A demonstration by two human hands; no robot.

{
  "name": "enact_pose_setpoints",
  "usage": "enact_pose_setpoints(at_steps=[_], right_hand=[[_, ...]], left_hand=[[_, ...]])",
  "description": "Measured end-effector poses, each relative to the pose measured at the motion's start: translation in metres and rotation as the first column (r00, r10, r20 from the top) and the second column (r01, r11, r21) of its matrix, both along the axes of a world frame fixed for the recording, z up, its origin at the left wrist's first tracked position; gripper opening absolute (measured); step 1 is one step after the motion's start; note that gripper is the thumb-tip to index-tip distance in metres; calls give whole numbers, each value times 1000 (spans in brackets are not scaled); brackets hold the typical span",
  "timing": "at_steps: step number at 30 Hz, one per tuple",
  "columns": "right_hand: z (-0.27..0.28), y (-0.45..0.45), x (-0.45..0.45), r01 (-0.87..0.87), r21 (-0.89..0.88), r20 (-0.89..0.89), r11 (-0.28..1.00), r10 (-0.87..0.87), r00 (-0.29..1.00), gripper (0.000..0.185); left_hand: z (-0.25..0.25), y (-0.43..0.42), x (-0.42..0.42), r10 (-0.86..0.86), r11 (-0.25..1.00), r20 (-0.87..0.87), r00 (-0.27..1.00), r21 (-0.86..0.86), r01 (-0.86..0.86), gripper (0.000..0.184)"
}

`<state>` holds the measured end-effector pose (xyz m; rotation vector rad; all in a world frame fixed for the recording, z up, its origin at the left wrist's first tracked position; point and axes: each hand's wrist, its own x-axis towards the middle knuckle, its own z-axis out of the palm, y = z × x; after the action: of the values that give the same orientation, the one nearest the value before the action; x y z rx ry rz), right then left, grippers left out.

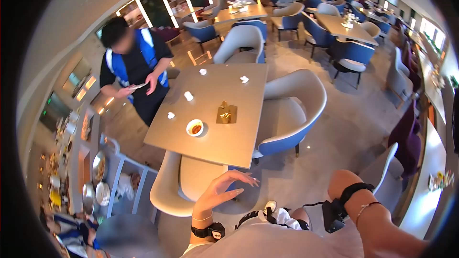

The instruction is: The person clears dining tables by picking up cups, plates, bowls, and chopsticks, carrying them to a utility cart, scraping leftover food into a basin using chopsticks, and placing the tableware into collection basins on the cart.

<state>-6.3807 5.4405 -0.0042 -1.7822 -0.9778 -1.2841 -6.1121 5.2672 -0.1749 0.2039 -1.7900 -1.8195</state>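
Observation:
My left hand (222, 188) is raised in front of the near side of the table (224, 145), with its fingers apart and nothing in them. A wristband sits below it. My right hand (341, 181) is at the right, with a black strap around it and a black device by it; its fingers are hidden. On the table are a white bowl (195, 128) with red sauce or leftovers, a gold-coloured holder (226, 113) and several crumpled white napkins (189, 96). Both hands are apart from these things.
A grey chair (174, 184) stands at the table's near side, another chair (291, 110) at its right. Across the table's left corner, a person in a blue vest (143, 50) holds a small flat object. A cart (122, 181) with plates stands lower left.

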Motion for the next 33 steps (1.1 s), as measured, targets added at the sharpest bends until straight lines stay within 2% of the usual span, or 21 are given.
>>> enact_pose_setpoints(at_steps=[5,10,18,24,25,28,31,33], right_hand=[[-8,-4,-53,-203,1,35,979,203,979,54],[-6,2,-119,-392,-5,93,920,391,916,54],[0,-1,-173,-680,-100,115,726,688,717,53],[8,-8,-150,-829,-77,80,553,833,548,53],[7,-11,-139,-855,-54,77,516,855,512,53],[-15,-21,-97,-760,96,5,643,763,646,51],[-57,-34,-39,-601,294,-112,743,651,751,54],[-90,-42,3,-467,396,-248,790,582,774,57]], left_hand=[[-19,57,-19,292,955,-15,956,52,-291,32],[-38,138,-62,624,756,72,778,193,-625,37],[-33,218,-99,764,598,89,639,273,-754,37],[-48,263,-93,851,453,103,514,351,-820,34],[-48,268,-87,846,458,106,522,356,-815,32],[-53,277,-50,849,453,111,516,346,-821,29],[-53,290,-2,882,370,193,430,283,-885,26],[-55,296,33,907,297,244,345,211,-931,24]])
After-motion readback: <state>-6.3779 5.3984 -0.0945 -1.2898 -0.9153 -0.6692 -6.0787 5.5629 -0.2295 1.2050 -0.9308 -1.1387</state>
